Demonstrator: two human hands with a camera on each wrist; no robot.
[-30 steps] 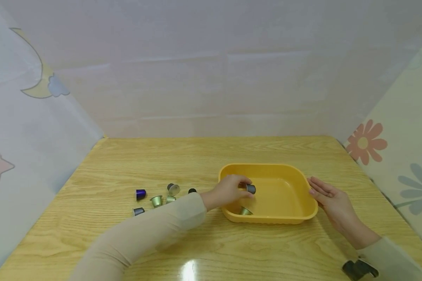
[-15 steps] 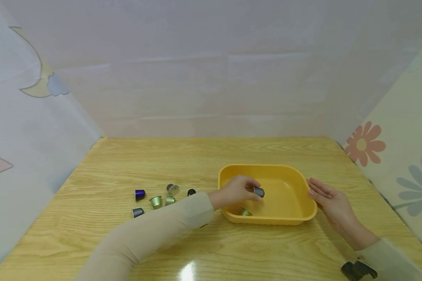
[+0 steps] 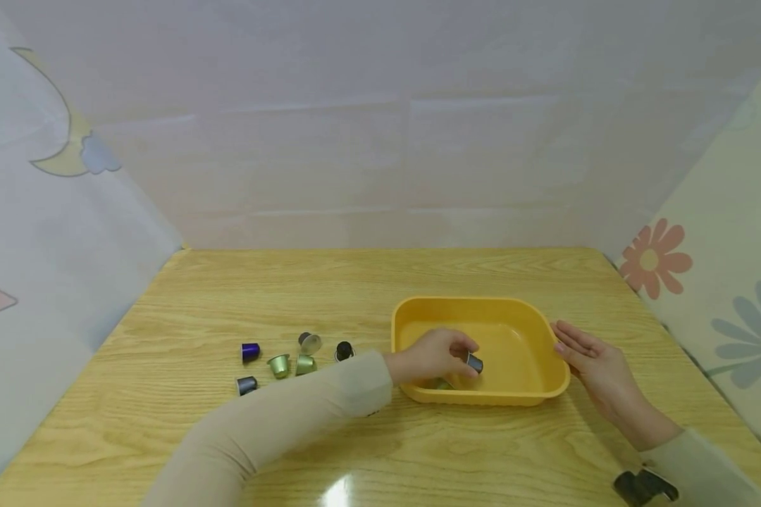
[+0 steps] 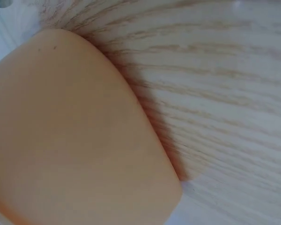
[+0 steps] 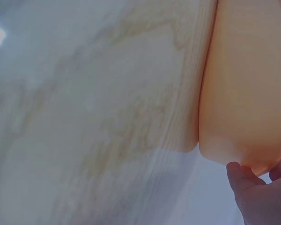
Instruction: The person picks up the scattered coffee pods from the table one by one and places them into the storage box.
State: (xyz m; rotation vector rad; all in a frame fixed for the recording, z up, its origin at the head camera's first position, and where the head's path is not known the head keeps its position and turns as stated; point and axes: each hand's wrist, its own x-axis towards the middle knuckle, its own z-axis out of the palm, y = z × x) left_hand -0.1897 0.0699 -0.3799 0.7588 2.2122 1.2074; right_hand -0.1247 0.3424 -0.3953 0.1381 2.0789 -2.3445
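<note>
My left hand (image 3: 434,353) reaches over the near-left side of a yellow plastic tub (image 3: 510,345). Between thumb and fingers it pinches a dark grey coffee capsule (image 3: 475,363), low inside the tub. Partly hidden below that hand, a green capsule (image 3: 443,384) lies on the tub's floor. My right hand (image 3: 609,377) rests against the tub's right end, fingers fairly straight and thumb near the rim. In the right wrist view, the thumb (image 5: 239,177) touches the tub's outer wall (image 5: 246,84). The left wrist view holds mostly the tub's wall (image 4: 79,126), with neither hand nor capsule visible.
Left of the tub, loose capsules lie on the wooden table (image 3: 292,282): a purple one (image 3: 250,352), a dark grey one (image 3: 246,385), two green ones (image 3: 279,366), and several with black parts (image 3: 344,350). The left sleeve (image 3: 292,408) passes close to them.
My left hand has moved right and then lower into the tub, still pinching the dark grey capsule. It now covers more of the green capsule there. The right hand stays at the tub's end.
</note>
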